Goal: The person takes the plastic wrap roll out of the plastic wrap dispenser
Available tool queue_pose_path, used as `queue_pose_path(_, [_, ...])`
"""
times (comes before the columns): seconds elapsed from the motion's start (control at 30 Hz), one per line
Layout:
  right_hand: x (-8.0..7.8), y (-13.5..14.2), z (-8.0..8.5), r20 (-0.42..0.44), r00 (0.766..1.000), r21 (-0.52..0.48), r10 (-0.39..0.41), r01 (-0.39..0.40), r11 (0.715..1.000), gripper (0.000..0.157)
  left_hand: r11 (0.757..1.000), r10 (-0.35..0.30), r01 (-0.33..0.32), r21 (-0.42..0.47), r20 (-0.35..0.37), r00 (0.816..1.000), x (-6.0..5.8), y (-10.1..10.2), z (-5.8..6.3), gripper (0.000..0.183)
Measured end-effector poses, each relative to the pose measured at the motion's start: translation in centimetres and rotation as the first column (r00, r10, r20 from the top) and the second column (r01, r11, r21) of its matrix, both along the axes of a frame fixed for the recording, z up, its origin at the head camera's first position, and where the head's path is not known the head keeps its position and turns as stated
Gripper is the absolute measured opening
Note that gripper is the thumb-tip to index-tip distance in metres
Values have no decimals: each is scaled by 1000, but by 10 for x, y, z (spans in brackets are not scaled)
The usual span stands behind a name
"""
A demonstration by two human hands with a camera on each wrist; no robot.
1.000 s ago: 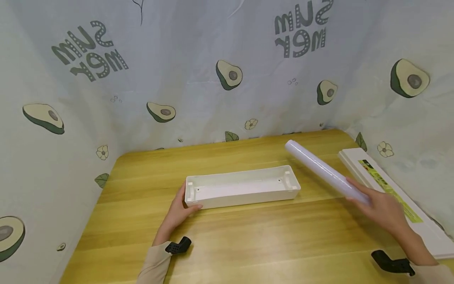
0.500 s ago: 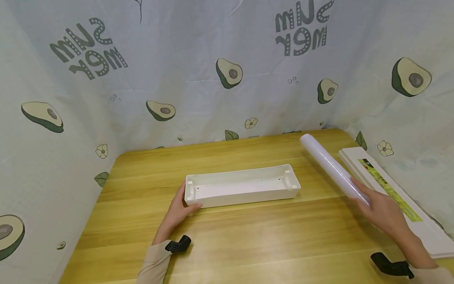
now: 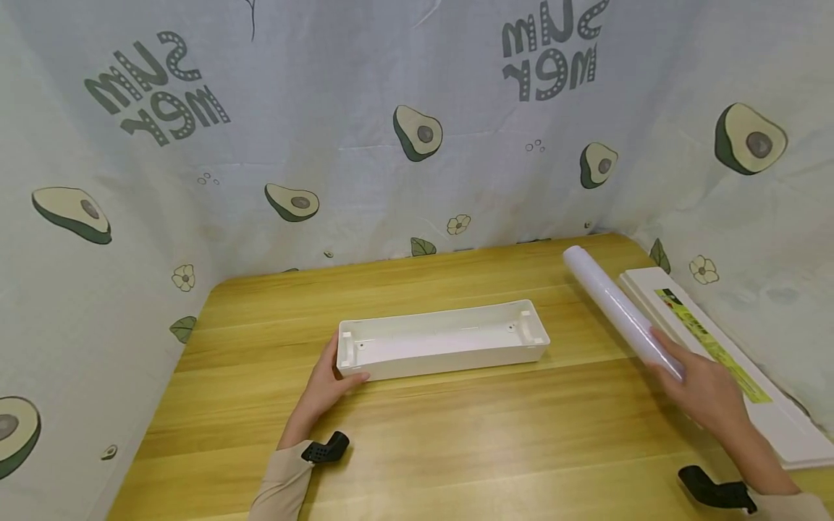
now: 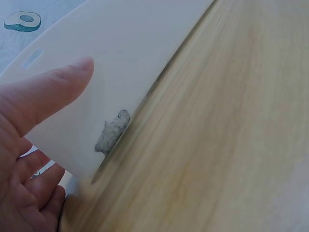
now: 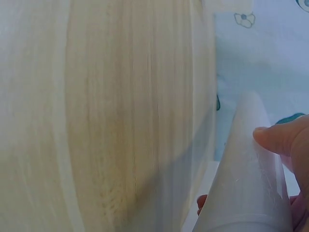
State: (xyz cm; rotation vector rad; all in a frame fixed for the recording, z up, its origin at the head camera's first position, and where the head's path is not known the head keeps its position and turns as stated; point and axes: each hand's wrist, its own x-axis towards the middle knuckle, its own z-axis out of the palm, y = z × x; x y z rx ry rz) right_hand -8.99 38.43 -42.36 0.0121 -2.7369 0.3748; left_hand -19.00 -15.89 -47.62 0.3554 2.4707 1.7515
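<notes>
A long white plastic box [image 3: 449, 362], open at the top, sits on the wooden table. My left hand [image 3: 323, 387] grips its left end, thumb on the front wall and fingers round the end. In the left wrist view, the thumb [image 4: 53, 94] lies on the box wall above a rough grey patch [image 4: 113, 131]. My right hand [image 3: 706, 394] holds a whitish, shiny roll of plastic film [image 3: 615, 304] by its near end, tilted with its far end toward the back. In the right wrist view, the thumb [image 5: 280, 137] presses along the roll.
A long flat white cover [image 3: 782, 427] with a yellow-green label [image 3: 713, 346] lies along the table's right side, beside the right hand. A printed cloth [image 3: 365, 108] hangs behind and around the wooden table [image 3: 489, 441].
The roll's far end has swung to the right, away from the box and closer to the flat cover. The left hand and the box have stayed in place.
</notes>
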Motion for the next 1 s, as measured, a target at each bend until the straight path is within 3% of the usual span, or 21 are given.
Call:
queue_pose_path(0.57, [-1, 2, -6, 36, 999, -1, -29, 29, 1000, 60, 1000, -3, 3, 13, -6, 1000, 0, -1, 0, 100])
queue_pose_path(1.0, [3, 4, -6, 171, 980, -6, -101, 104, 995, 65, 1000, -4, 4, -4, -15, 1000, 0, 0, -2, 100])
